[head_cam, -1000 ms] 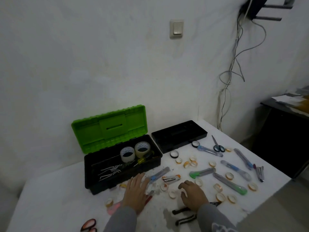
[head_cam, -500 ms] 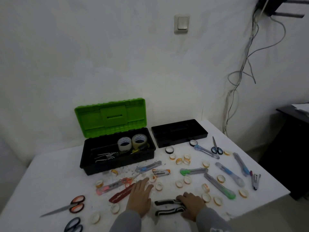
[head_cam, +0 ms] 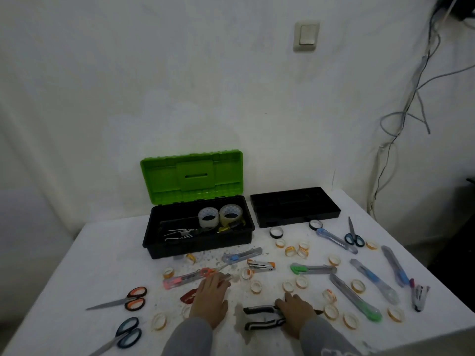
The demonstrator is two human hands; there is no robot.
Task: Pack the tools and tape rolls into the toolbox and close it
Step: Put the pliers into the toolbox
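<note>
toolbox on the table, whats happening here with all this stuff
A person is packing up. The green-lidded toolbox stands open, with two tape rolls and a few tools inside. Its black tray sits beside it on the table. The right hand rests on black-handled pliers; the left hand lies flat near a red cutter. Cutters, scissors, staplers and small tape rolls are unpacked.

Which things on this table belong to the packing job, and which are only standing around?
Belong to the job:
toolbox, open
tape rolls
utility knives
scissors
pliers, under the right hand
staplers

Not part of it:
wall switch
cables
dark side table
</note>
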